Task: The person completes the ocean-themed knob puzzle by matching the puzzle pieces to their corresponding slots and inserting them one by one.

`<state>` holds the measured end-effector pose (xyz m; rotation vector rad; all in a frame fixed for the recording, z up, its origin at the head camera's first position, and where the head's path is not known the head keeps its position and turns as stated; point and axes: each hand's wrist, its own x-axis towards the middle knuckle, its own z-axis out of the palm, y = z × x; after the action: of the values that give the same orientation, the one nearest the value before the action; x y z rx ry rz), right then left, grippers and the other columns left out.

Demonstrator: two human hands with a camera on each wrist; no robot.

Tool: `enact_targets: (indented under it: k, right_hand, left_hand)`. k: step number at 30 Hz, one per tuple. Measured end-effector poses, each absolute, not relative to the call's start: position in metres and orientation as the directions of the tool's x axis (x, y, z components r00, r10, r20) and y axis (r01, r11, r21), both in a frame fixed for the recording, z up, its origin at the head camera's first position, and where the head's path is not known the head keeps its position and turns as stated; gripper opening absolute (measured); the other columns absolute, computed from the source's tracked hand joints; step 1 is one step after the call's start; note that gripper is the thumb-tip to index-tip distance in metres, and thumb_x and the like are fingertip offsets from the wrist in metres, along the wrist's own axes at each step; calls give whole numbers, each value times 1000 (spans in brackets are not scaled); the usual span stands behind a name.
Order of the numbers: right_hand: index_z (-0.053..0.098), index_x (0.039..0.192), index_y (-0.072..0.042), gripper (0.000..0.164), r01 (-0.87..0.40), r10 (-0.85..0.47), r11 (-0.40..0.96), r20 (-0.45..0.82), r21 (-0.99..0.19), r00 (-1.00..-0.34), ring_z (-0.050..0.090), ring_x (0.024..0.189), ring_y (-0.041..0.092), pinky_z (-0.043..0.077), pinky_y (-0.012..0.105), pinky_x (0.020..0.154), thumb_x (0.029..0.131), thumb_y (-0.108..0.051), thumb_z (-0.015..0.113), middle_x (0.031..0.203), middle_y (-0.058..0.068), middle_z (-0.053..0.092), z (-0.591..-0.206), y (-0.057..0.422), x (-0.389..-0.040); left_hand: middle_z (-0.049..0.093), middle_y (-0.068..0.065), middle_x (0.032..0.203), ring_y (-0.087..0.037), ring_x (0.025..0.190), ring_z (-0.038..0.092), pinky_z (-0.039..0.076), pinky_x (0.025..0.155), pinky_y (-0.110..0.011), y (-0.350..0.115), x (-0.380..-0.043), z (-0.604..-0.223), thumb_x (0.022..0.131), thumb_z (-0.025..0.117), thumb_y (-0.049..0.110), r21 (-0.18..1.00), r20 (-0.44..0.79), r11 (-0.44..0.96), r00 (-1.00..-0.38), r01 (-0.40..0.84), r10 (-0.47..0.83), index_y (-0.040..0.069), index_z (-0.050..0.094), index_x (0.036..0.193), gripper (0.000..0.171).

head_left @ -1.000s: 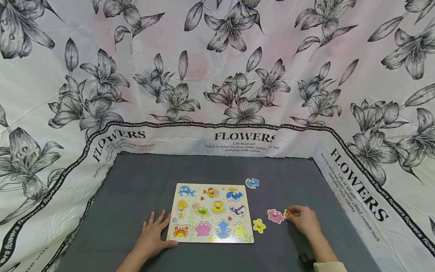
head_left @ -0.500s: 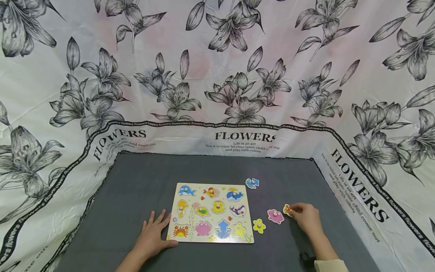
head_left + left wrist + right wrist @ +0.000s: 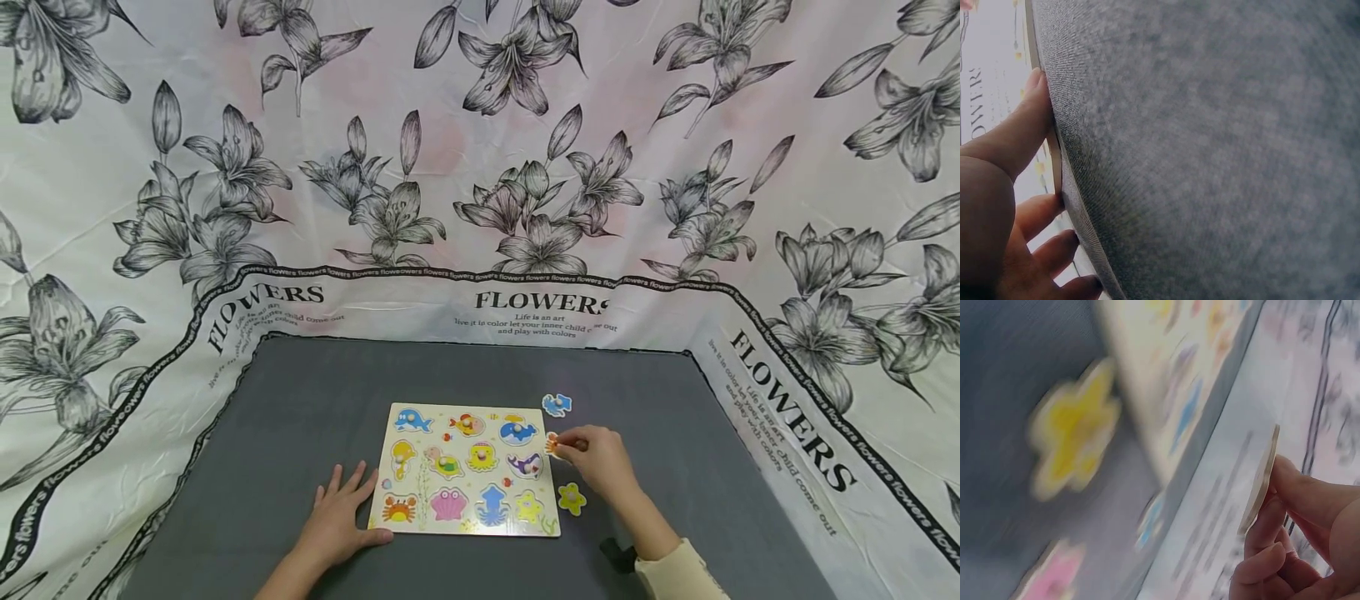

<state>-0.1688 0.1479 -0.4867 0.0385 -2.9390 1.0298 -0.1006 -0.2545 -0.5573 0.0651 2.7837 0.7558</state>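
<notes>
My right hand (image 3: 598, 461) pinches an orange puzzle piece (image 3: 552, 445), probably a crab, at the right edge of the wooden sea-animal puzzle board (image 3: 418, 531). In the right wrist view the piece (image 3: 1261, 481) shows edge-on between thumb and fingers. My left hand (image 3: 337, 515) lies with fingers spread at the board's lower left corner, thumb along the near edge. The left wrist view shows the thumb (image 3: 1032, 119) touching the board's edge. A yellow starfish piece (image 3: 572, 499) lies right of the board. Hidden behind my right hand in the head view, a pink piece (image 3: 1054, 575) appears in the right wrist view.
A blue fish-like piece (image 3: 557, 405) lies off the board's far right corner. Several knobbed pieces, such as the octopus (image 3: 482, 457), sit in the board. Grey cloth (image 3: 315, 392) covers the table, and a flower-printed curtain (image 3: 390, 308) surrounds it.
My right hand has carried the orange piece leftward from beyond the pink piece to the board's right edge. The left hand and the board have stayed in place.
</notes>
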Motion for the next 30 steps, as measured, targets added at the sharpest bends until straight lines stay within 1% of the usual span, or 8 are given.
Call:
enact_targets:
  k: [2,8,12,16,21,26,30]
  right_hand:
    - [81,94,-11,9,-61,-52,766,34,-640,-998,63,71,10,55,25,63,86,-14,81,89,1,75,-484,131,-167]
    - [81,91,-14,7,-187,-210,720,47,-668,-977,59,67,7,50,23,57,85,-19,82,84,-5,73,-485,88,-165]
    - [82,92,-16,9,-254,-288,692,64,-675,-955,58,69,4,49,21,57,86,-23,82,87,-6,74,-487,59,-165]
    - [83,92,-16,9,-284,-334,668,64,-688,-940,58,67,3,49,21,57,87,-24,81,91,-4,76,-488,31,-163]
    - [83,92,-17,10,-312,-382,685,40,-659,-923,56,67,0,47,19,58,87,-25,81,89,-7,76,-495,-4,-159]
    - [83,90,-20,8,-383,-467,690,27,-614,-884,58,69,-4,48,16,61,85,-26,83,86,-13,76,-506,-34,-153]
    - [83,89,-22,7,-412,-513,691,-2,-594,-859,57,69,-6,46,17,60,85,-28,82,83,-15,75,-513,-51,-149]
  left_hand:
    - [33,-21,162,-56,150,11,14,112,-78,-254,-101,-557,62,86,63,506,-231,863,-967,-22,110,10,47,152,111]
    - [33,-21,162,-56,150,10,14,112,-78,-254,-101,-557,62,86,64,502,-245,864,-964,-32,106,10,47,152,112]
    - [33,-21,162,-56,150,11,14,113,-77,-254,-101,-556,62,87,64,499,-249,866,-963,-37,103,10,47,152,112]
    - [34,-21,161,-56,150,11,15,113,-77,-251,-101,-554,63,87,62,499,-237,866,-966,-28,106,10,48,152,110]
    - [34,-22,161,-56,150,12,15,113,-77,-250,-101,-554,63,87,62,501,-225,865,-968,-19,109,10,48,151,110]
    - [35,-22,160,-57,149,14,17,112,-77,-253,-101,-555,63,86,62,496,-206,868,-972,-6,111,9,49,150,108]
    - [37,-23,159,-57,148,15,19,111,-78,-255,-99,-555,63,87,61,507,-180,862,-977,10,118,10,50,150,108]
